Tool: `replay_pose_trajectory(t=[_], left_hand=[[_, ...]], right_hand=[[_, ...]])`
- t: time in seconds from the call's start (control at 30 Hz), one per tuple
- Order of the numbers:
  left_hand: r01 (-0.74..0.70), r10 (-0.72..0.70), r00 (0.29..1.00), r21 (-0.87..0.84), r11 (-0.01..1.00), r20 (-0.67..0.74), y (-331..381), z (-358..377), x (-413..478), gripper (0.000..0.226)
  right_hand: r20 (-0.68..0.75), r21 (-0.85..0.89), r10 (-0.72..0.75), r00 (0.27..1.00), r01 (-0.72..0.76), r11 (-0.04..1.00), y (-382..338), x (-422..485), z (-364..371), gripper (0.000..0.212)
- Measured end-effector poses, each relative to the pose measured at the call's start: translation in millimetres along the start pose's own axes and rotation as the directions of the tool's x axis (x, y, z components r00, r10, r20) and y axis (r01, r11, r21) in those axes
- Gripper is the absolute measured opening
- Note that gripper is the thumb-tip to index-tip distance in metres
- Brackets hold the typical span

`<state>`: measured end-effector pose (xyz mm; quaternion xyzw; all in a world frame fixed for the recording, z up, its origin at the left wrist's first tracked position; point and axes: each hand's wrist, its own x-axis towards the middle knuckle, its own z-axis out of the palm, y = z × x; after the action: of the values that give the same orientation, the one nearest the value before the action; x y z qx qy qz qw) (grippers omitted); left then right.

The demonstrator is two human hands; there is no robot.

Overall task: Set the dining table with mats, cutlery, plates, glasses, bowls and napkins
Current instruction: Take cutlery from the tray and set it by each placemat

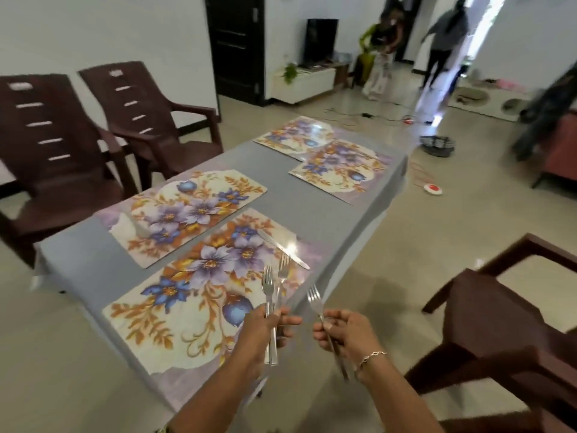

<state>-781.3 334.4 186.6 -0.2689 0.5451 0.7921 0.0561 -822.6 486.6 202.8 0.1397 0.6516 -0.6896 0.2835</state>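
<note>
Left hand (265,331): fingers curled round 2 forks (274,285), tines up, over nearest mat (175,307). Right hand (346,335): thumb, fingertips pinch 1 fork (314,300). Knife (282,249): beyond left fingertips, flat on that mat. Table (281,195): 4 mats (187,210).

Knife (282,250) lying across the far right corner of the nearest mat (175,295), rest of that mat bare, grey worktop (78,260) open on its left, brown chair (499,323) close on its right, two more chairs (56,157) beyond its left.
</note>
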Motion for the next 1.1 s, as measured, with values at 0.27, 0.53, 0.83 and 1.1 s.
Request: replay_pose_trajectory(t=[0.27,0.53,0.83,1.1], left_hand=[[-0.108,0.084,0.946,-0.058,0.992,-0.313,29,-61,28,0.023],[-0.226,0.002,0.779,-0.278,0.934,-0.627,22,-137,-17,0.019],[-0.426,-0.131,0.521,-0.39,0.816,-0.843,-18,-163,-76,0.02],[-0.436,-0.196,0.458,-0.411,0.801,-0.867,-34,-157,-78,0.02]], right_hand=[[0.25,-0.2,0.095,0.964,-0.045,0.979,-31,67,67,0.024],[0.38,-0.446,0.319,0.868,-0.13,0.886,-10,101,160,0.021],[0.496,-0.776,0.441,0.748,0.153,0.612,39,94,233,0.033],[0.553,-0.785,0.399,0.731,0.297,0.544,57,91,250,0.03]])
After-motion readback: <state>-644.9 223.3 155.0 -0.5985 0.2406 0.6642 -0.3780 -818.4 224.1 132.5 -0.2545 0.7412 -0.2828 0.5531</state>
